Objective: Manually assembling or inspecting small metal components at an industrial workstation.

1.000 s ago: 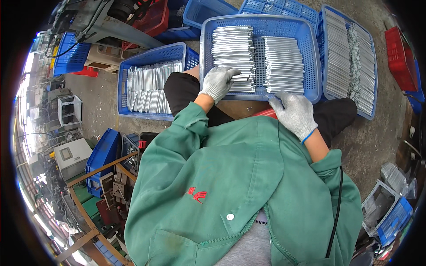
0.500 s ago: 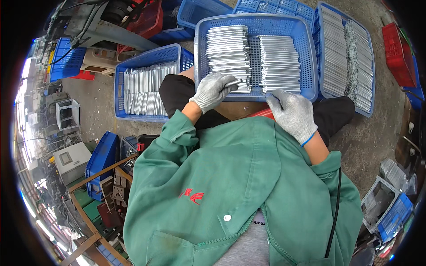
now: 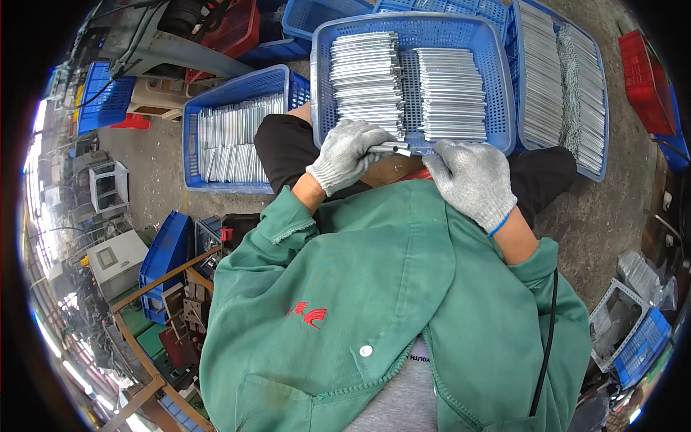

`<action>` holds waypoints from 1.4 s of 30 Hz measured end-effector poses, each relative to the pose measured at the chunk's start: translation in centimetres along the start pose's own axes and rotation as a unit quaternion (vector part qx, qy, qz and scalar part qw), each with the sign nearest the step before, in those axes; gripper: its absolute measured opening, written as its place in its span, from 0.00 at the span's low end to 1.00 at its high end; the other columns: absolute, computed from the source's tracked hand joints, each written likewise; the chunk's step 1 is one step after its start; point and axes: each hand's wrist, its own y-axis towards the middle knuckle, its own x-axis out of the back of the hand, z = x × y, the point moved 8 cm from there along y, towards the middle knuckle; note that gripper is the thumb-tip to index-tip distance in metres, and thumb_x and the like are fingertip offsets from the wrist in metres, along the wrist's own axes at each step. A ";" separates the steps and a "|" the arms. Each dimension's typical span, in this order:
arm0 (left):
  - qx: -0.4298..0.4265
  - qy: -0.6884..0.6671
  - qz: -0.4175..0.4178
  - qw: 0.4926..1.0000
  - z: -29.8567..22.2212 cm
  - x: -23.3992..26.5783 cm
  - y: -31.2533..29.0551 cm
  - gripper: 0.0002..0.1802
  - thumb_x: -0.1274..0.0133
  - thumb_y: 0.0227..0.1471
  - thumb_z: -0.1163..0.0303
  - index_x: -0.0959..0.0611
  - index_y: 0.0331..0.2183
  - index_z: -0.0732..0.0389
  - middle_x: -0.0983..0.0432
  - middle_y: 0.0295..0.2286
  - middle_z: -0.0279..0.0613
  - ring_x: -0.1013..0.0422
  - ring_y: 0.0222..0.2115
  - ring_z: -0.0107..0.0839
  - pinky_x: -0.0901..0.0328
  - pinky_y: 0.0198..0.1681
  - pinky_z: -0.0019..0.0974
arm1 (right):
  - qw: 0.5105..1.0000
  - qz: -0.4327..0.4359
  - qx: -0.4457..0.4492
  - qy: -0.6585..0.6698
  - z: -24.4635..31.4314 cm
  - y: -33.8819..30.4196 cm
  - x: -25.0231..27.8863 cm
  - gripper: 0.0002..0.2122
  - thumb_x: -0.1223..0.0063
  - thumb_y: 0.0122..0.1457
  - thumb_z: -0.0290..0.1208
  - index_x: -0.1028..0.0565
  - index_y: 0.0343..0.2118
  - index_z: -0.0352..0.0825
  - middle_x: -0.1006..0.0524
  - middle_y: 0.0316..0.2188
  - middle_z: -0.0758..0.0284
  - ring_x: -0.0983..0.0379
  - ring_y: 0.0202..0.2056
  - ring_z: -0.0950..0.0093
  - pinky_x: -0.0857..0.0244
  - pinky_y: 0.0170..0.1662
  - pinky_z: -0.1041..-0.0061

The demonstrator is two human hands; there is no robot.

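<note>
My left hand, in a grey knitted glove, is closed around short silvery metal tubes. Their ends stick out to the right, over the near rim of a blue perforated basket. Inside that basket lie two stacks of similar tubes, a left stack and a right stack. My right hand, gloved the same way, is at the near rim with its fingers bent toward the tube ends. What its fingertips hold, if anything, is hidden.
More tubes fill a blue basket at the left and another basket at the right. A red crate is at the far right. A grey machine stands at the upper left, and a wooden frame at the lower left.
My left hand has turned, bringing the tubes down from over the left stack to the near rim, level and pointing at my right hand. My right hand stays nearly in place.
</note>
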 end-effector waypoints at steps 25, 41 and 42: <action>-0.017 0.099 -0.058 0.993 -2.4 0.6 -0.4 0.17 0.38 0.44 0.61 0.11 0.40 0.52 0.15 0.32 0.31 0.25 0.30 0.36 0.35 0.41 0.38 | 0.996 0.084 -0.032 -0.008 0.2 -0.1 -0.5 0.09 0.41 0.59 0.38 0.14 0.32 0.40 0.17 0.20 0.67 0.24 0.18 0.67 0.33 0.23 0.68; -0.004 0.081 -0.076 0.994 -0.6 -0.2 -1.1 0.18 0.38 0.44 0.66 0.11 0.41 0.53 0.14 0.36 0.32 0.23 0.31 0.38 0.34 0.43 0.39 | 0.988 0.090 -0.075 0.098 -0.8 0.3 -2.1 0.12 0.44 0.61 0.40 0.15 0.30 0.38 0.19 0.17 0.63 0.24 0.16 0.61 0.31 0.21 0.65; -0.003 0.084 -0.082 0.993 0.0 -0.3 -1.0 0.18 0.38 0.44 0.66 0.11 0.41 0.53 0.14 0.36 0.32 0.23 0.31 0.38 0.34 0.43 0.39 | 0.989 0.090 -0.070 0.096 -0.9 0.5 -2.3 0.12 0.44 0.61 0.40 0.15 0.30 0.38 0.19 0.17 0.63 0.24 0.16 0.61 0.31 0.21 0.65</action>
